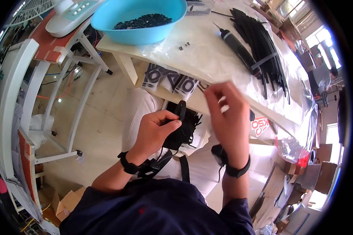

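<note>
My left hand [153, 129] pinches a small flat black piece with a rounded end [181, 110] between thumb and fingers, above my lap. To its right, my right hand [228, 107] is raised by the table's front edge, its fingers curled in and the thumb close to them. Motion blurs that hand, and anything in its pinch is too small to make out. Beyond it on the table lie a black electric screwdriver [239, 49] with a thin bit and a bundle of long black strips [262, 47]. A few tiny metal parts [184, 46] lie farther left.
A light blue basin [141, 36] with many small black pieces stands at the table's far left corner. Dark strips [186, 131] hang below my hands between my knees. Printed plastic packs [170, 81] sit under the tabletop. A white-framed stand [76, 105] is at left, cardboard boxes [315, 168] at right.
</note>
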`<state>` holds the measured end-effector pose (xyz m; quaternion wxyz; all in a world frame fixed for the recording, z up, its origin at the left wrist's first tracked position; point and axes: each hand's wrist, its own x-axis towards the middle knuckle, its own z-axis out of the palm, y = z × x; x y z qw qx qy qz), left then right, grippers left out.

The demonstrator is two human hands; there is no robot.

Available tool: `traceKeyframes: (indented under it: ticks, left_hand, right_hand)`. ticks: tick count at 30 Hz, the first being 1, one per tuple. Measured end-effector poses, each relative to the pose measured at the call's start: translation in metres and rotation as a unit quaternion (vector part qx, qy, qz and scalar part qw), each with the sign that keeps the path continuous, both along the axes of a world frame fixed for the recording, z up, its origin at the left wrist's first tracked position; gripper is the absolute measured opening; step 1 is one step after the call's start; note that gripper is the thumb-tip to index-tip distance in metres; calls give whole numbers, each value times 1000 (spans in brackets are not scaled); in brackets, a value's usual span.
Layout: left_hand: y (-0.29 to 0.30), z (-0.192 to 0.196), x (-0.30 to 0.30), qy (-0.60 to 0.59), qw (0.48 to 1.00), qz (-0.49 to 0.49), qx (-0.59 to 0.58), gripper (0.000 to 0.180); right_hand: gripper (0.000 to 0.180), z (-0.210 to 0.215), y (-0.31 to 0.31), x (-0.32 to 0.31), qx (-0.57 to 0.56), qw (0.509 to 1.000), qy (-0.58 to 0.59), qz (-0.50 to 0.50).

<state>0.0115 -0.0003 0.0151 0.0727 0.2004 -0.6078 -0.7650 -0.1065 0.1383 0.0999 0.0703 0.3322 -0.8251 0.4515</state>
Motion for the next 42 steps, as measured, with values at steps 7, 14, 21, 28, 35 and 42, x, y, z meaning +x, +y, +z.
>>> traceKeyframes:
  ticks: [7, 14, 21, 28, 35, 42]
  left_hand:
    - [-15, -7, 5, -2, 1000, 20, 8, 7]
    - [-33, -11, 8, 14, 999, 14, 30, 8]
    - [-35, -10, -3, 16, 999, 9, 38, 8]
    - [-18, 5, 3, 46, 991, 66, 106, 8]
    - [24, 19, 1, 80, 994, 74, 13, 16]
    - [43, 28, 10, 81, 993, 52, -68, 16]
  right_hand:
    - [13, 14, -67, -94, 166, 972, 169, -5]
    - [15, -4, -84, -116, 262, 953, 150, 18]
    - [12, 1, -69, -117, 227, 963, 144, -13]
    - [10, 7, -14, 21, -14, 984, -174, 28]
    - [13, -34, 20, 63, -80, 976, -204, -10]
    - [13, -45, 38, 66, -153, 974, -163, -16]
